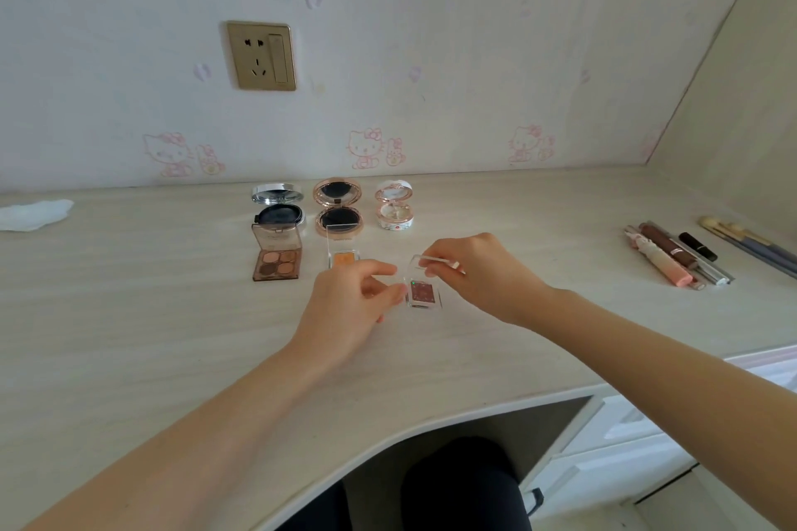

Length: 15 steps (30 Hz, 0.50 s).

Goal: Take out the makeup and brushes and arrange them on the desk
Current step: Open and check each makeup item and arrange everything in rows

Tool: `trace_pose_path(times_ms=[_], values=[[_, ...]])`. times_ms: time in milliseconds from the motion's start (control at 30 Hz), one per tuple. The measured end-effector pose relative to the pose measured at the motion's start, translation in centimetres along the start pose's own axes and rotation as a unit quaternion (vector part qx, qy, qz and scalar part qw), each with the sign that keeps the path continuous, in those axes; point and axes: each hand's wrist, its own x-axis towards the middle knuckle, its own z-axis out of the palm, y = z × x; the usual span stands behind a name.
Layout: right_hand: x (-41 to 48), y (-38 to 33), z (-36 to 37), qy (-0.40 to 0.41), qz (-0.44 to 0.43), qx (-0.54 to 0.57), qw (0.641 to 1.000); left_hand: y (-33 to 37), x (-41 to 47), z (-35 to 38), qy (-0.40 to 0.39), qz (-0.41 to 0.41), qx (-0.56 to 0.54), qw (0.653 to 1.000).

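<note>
On the counter, mid-front: a small clear case [424, 292] with a brown-pink pan is held between both hands; whether its base rests on the counter [129, 315] cannot be told.
Left hand [349, 306]: thumb and fingers are pinched on the left edge of the case's base.
Right hand [474, 272]: fingertips are pinched on the clear lid [435, 261], which is raised part-way.
Back row: a silver compact [276, 207], a rose-gold compact [338, 207] and a white compact [394, 207] are set open along the wall.
Second row: a four-pan palette [276, 257] and an orange case [343, 252] are laid open, the orange case's lid upright.
Far right: lip tubes [673, 259] are grouped, with brushes [750, 244] just beyond.
Step judged: the lid is being opened so that the case can be placed right of the orange case.
Progress judged: late; most items are already laid out.
Risk, hinge: the lid could be strained or snapped if forced past its stop.
Risk, slip: the smooth base is pinched at one edge only, so it could twist free and drop pan-down.
Risk, neighbour: the orange case's upright lid is near the left hand and could be knocked during placement.
Risk, alignment: the row could be skewed if the case is released while tilted.
</note>
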Motion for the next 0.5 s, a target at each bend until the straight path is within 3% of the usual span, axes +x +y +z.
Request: trace_pose_path(times_ms=[233, 367, 500], values=[[2.3, 0.6, 1.1, -0.041, 0.026, -0.046, 0.998, -1.5, 0.8, 0.5, -0.002, 0.209, 0.233, 0.95], [3.4, 0.8, 1.7, -0.054, 0.035, -0.089, 0.994, -1.9, 1.6, 0.9, 0.027, 0.252, 0.259, 0.932], [4.2, 1.2, 2.0, -0.056, 0.02, -0.094, 0.994, -2.3, 2.3, 1.1, 0.026, 0.246, 0.243, 0.938]])
